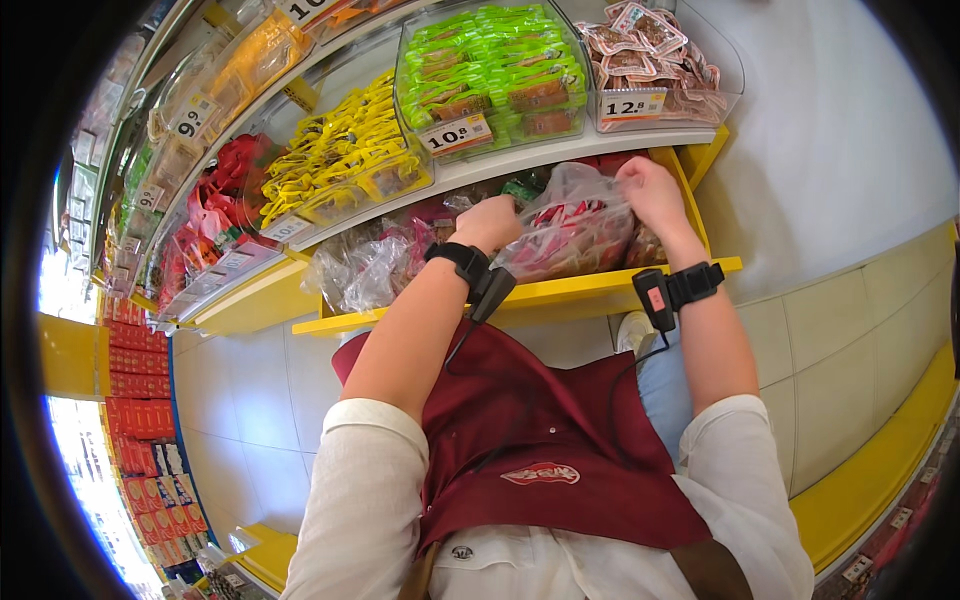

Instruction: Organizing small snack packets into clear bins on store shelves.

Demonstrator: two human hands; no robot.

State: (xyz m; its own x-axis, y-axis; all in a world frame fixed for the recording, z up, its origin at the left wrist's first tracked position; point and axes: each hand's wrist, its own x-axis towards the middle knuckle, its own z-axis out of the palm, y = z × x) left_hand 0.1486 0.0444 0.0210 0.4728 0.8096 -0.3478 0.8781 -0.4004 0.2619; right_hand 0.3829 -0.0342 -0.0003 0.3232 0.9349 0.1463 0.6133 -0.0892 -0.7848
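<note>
A clear plastic bag (574, 236) full of small pink and brown packets lies in the open yellow drawer (525, 294) below the shelf. My right hand (651, 189) pinches the bag's upper right edge. At the left side of its mouth, my left hand (489, 223) is closed around the film, the fingertips partly hidden. The bag's plastic is stretched between the two hands. Left of it in the drawer lie crumpled clear bags (367, 274) with more packets. A dark green packet (523, 187) shows behind the left hand.
Above the drawer, clear bins hold yellow packets (345, 150), green packets (491, 67) and brown vacuum packs (652, 52), with price tags in front. A white wall (817, 135) stands to the right. Red boxes (142, 420) are stacked at far left. A yellow ledge (877, 480) runs behind at right.
</note>
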